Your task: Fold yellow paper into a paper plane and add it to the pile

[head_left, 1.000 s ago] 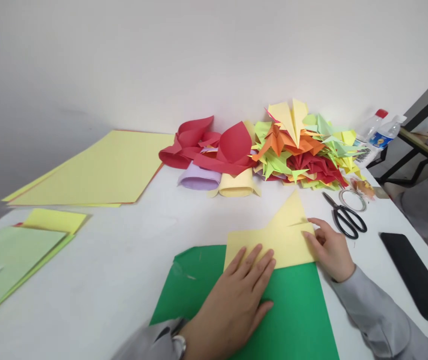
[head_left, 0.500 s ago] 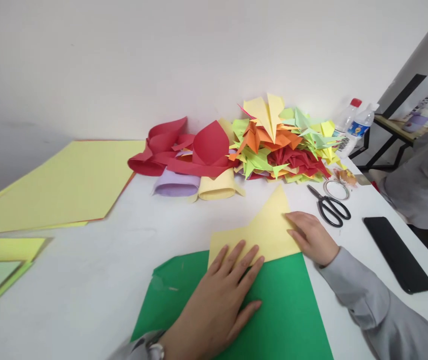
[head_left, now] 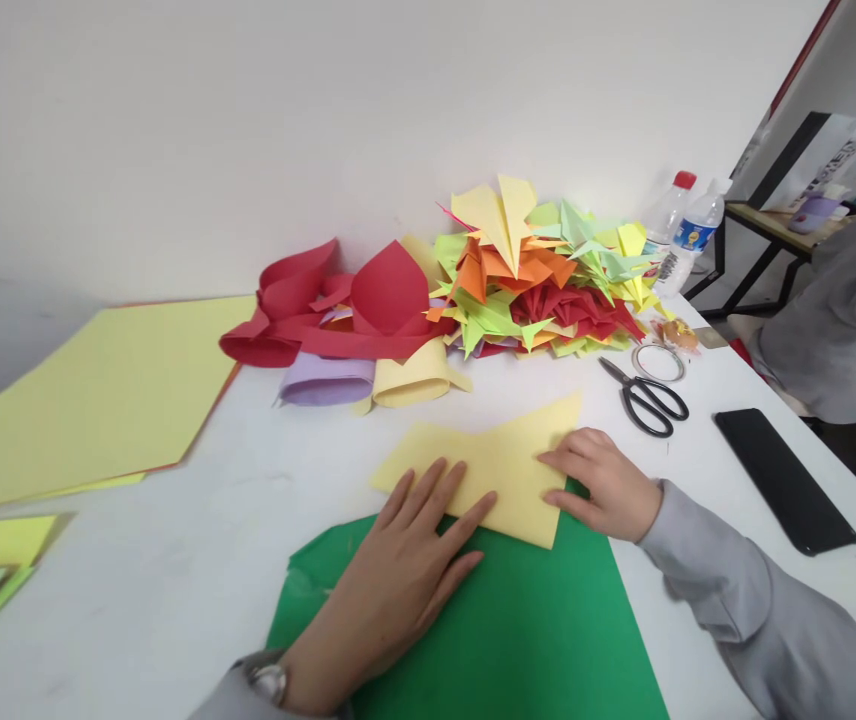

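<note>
A folded sheet of pale yellow paper lies turned at an angle, partly over the far edge of a green sheet on the white table. My left hand rests flat with fingers spread, its fingertips on the yellow paper and its palm over the green sheet. From the right, my right hand reaches over the paper's right edge. Its index finger and thumb touch the paper with a gap between them, and the other fingers are curled.
Folded paper shapes are heaped against the wall, beside red paper pieces and rolled paper bands. Scissors, a tape roll, a black phone and bottles stand or lie right. Large yellow sheets lie left.
The yellow paper has turned clockwise, its right lower corner swinging nearer over the green sheet. My right hand has moved left and further over the paper. My left hand stays spread, shifted slightly left.
</note>
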Motion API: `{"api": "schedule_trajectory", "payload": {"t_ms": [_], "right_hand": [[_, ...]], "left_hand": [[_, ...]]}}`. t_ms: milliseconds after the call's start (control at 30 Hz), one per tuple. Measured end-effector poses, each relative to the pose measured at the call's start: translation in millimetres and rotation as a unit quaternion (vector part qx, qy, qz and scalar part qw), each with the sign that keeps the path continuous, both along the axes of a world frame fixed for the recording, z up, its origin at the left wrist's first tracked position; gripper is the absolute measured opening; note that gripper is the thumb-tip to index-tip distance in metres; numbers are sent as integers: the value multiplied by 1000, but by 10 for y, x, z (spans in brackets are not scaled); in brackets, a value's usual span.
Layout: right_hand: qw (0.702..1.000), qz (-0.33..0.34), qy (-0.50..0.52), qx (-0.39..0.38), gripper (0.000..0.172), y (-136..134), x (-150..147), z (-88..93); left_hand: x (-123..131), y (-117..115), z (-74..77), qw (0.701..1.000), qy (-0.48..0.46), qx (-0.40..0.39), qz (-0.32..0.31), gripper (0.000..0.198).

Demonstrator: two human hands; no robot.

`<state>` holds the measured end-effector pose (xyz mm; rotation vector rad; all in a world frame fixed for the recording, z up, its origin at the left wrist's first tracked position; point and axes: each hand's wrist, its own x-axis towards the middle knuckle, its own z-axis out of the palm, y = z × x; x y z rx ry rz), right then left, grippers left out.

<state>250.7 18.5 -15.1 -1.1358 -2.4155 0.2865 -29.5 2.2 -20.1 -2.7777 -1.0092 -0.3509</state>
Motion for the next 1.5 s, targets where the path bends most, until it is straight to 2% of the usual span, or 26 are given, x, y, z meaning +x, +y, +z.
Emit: {"api": "schedule_trajectory", "payload": {"t_ms": [133, 333, 500, 600, 867, 1500], "right_hand": [[1000, -22, -2, 12, 28, 15, -24, -23], [999, -27, -19, 19, 25, 22, -50, -8], [998, -37, -45, 11, 22, 11, -68, 1], [998, -37, -53, 10, 22, 9, -75, 4], [998, -34, -61, 9, 21, 3, -93, 23], [998, -35, -49, 7, 27, 3, -84, 28]], "left_hand": [[5, -13, 11, 1000, 1, -17, -5, 51], [58, -83, 72, 999, -16, -1, -40, 53], [200, -246, 106, 997, -46, 15, -54, 44], [259, -295, 79, 998, -25, 28, -53, 44], [265, -247, 49, 998, 28, 5, -63, 55], [267, -263, 68, 998, 21, -10, -61, 53]]}}
